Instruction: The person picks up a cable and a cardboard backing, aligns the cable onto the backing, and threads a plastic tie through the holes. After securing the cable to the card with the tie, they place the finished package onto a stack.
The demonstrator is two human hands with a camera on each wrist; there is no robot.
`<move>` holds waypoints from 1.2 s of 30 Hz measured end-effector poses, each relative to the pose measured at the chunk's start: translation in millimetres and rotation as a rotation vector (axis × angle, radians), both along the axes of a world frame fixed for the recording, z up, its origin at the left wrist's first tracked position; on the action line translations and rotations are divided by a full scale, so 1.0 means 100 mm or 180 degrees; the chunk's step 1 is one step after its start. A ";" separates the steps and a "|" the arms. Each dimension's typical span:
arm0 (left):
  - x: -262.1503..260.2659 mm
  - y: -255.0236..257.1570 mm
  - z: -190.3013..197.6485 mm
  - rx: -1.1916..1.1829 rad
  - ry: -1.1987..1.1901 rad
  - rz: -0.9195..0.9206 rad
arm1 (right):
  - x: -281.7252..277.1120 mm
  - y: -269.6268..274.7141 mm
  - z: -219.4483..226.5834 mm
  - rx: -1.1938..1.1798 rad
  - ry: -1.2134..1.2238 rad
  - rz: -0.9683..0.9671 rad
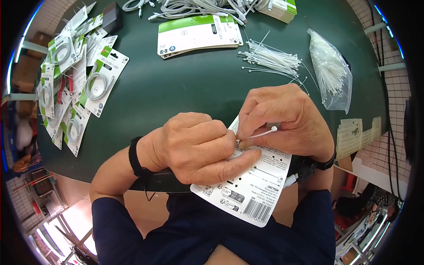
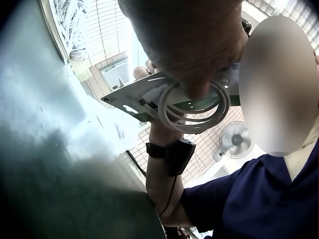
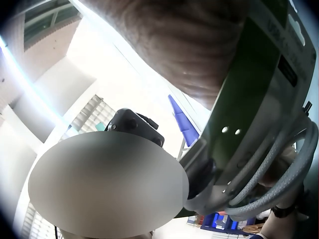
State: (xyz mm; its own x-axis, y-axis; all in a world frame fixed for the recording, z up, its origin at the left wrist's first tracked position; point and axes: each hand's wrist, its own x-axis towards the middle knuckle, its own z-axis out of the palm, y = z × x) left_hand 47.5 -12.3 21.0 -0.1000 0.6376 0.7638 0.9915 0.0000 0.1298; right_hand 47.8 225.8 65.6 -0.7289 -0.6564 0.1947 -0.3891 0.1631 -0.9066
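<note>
the left hand (image 1: pixel 198 150) grips a printed cable card (image 1: pixel 254 187), its fingers curled and thumb on the white back. the right hand (image 1: pixel 287 119) pinches a white cable tie (image 1: pixel 261 133) against that back. the card is tilted over the near edge of the green counter (image 1: pixel 145 92), a coiled cable (image 2: pixel 189 127) on its underside. loose cable ties (image 1: pixel 271 59) lie beyond.

navy short-sleeved v-neck top (image 1: pixel 187 236), black wristbands (image 1: pixel 134 158), boxy black wrist housing (image 2: pixel 180 157)
</note>
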 end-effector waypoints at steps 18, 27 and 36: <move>-0.13 0.15 0.04 0.1654 -0.4220 0.1158 | -0.14 0.10 -0.14 -0.1292 0.0345 -0.2648; -0.45 0.37 0.03 0.2734 -0.4726 0.0601 | -0.08 -0.14 -0.19 -0.0147 0.2940 -0.1410; -0.37 0.60 0.01 0.2949 -0.4903 0.0432 | -0.14 -0.20 -0.33 0.0699 0.3652 -0.1740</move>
